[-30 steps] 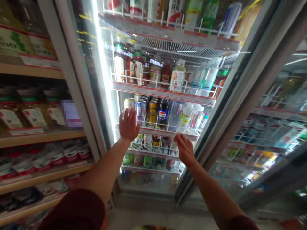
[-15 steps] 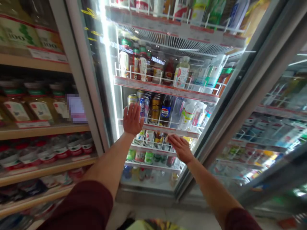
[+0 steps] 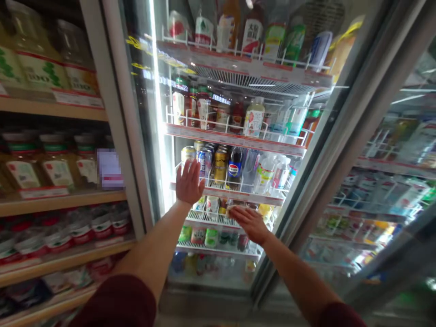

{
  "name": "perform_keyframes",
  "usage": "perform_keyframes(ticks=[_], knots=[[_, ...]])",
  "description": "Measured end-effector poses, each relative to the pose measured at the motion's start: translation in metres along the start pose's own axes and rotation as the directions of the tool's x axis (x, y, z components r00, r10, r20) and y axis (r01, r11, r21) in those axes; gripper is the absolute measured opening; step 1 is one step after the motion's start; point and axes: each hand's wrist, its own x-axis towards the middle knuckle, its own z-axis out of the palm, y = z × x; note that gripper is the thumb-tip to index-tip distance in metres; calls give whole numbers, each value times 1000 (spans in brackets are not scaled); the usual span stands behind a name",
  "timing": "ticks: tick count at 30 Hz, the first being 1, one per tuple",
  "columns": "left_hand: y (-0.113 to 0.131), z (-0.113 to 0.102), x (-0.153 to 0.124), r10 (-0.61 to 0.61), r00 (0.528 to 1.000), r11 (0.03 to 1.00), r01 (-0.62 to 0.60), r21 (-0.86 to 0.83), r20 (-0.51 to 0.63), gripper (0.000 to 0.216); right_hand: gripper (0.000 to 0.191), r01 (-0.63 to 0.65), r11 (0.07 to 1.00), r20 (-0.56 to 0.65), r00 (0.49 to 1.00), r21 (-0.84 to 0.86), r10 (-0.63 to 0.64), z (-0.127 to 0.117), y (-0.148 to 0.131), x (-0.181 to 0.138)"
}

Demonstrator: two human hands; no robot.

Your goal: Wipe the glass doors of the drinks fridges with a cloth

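Note:
I stand before a lit drinks cooler (image 3: 238,141) with a glass front. My left hand (image 3: 189,184) is open, fingers spread, palm flat toward the glass in front of the shelf of cans (image 3: 204,161) and a dark cola bottle (image 3: 234,164). My right hand (image 3: 248,221) lies lower and to the right, fingers pointing left, over a small pale cloth (image 3: 232,209) that shows at the fingertips. It sits level with the wire shelf (image 3: 211,220) below the cans. Both forearms are bare, with dark red sleeves at the bottom edge.
Wooden shelves (image 3: 61,200) with jars and bottles stand on the left. A grey door frame (image 3: 344,150) runs diagonally on the right, with another glass cooler door (image 3: 391,190) beyond it. Bottles fill the cooler's upper shelves (image 3: 245,68).
My right hand has slid left and down across the cooler front with the pale cloth. My left hand has stayed flat at the can shelf. The view has shifted slightly.

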Motion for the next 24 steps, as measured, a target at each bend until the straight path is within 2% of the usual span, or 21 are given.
perform_keyframes(ticks=[2,4,6,8,9,10,12,13,15,16,17,19,21,22,23,24], knots=[[-1,1,-1,-14,1000,1000,15,-20,25,70,59,-1,1000,19,1000,21,0,-9,8,11],[-2,1,-1,-27,999,999,29,-30,40,70,64,-143,990,-72,987,-3,142,-24,27,34],[-2,1,-1,-16,999,1000,17,-24,30,70,69,-334,942,-221,921,-21,321,-35,43,59],[-1,-1,1,5,1000,1000,-5,-8,9,71,72,-438,899,-319,854,-12,412,-35,44,70],[-1,-2,1,13,1000,1000,-13,-3,0,71,72,-437,899,-314,855,-11,412,-31,38,69],[-1,-2,2,19,1000,1000,-19,-2,-4,71,72,-395,919,-274,885,-13,376,-25,28,65],[-1,-3,2,18,1000,1000,-18,-2,-2,71,70,-226,974,-122,967,-3,224,-13,8,50],[-1,-2,2,14,1000,1000,-14,0,5,72,68,-136,991,-41,990,14,137,-9,0,44],[-2,-1,1,9,1000,1000,-9,0,16,72,66,-27,999,60,998,44,24,-8,-3,41],[-3,-1,0,4,1000,1000,-4,-4,19,72,66,-28,999,63,998,39,26,-13,2,45],[-3,0,0,-3,1000,1000,3,-10,17,71,67,-67,998,31,997,20,66,-19,11,54],[-4,1,0,-5,1000,1000,5,-22,8,71,70,-224,974,-131,967,-26,219,-34,33,77],[-3,0,0,1,1000,1000,-1,-20,5,71,72,-400,916,-320,873,-37,369,-44,48,97],[-3,0,1,5,1000,1000,-5,-14,2,72,73,-452,891,-378,832,-35,407,-45,50,103],[-3,0,1,9,1000,1000,-9,-9,-2,72,73,-463,886,-397,820,-39,411,-43,48,104],[-3,0,1,11,1000,1000,-11,-6,-6,72,74,-430,902,-379,843,-49,381,-39,42,101]])
